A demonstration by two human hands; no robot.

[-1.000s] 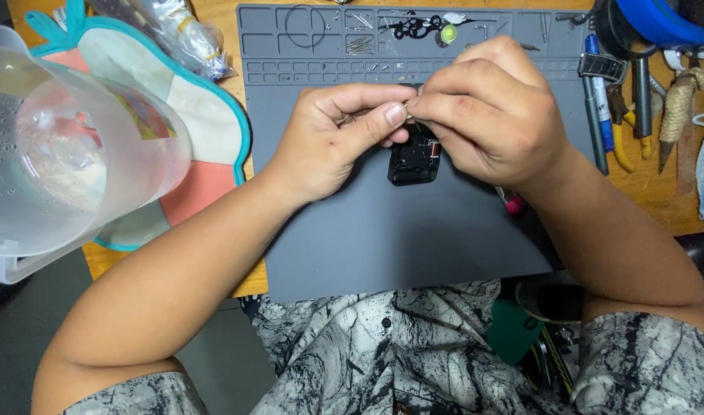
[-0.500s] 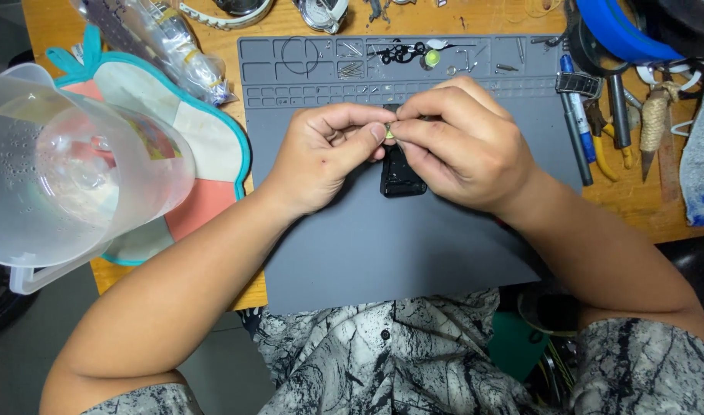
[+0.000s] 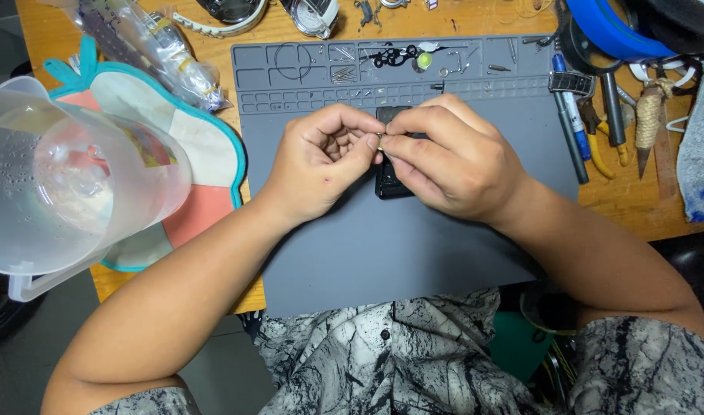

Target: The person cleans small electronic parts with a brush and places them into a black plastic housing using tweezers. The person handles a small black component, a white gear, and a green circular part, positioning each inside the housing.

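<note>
Right now a tiny pale part point(image 3: 380, 141) sits pinched between the fingertips of both hands, just above a small black device point(image 3: 389, 184) lying on the grey work mat point(image 3: 413, 253). Left hand point(image 3: 321, 165) has its fingers curled, thumb and forefinger pressed on the part; right hand point(image 3: 455, 165) pinches it from the other side. Pliers and pens point(image 3: 590, 127) lie at the mat's right edge, a clear plastic jug point(image 3: 67, 188) stands far left on the bench point(image 3: 613, 200).

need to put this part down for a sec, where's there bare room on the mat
The grey mat is bare in front of both hands, down to its near edge, and on its right side between the right hand and the pens. The strip left of the left hand is also free. The mat's top trays hold small parts, and the wooden bench at right is packed with tools.
</note>
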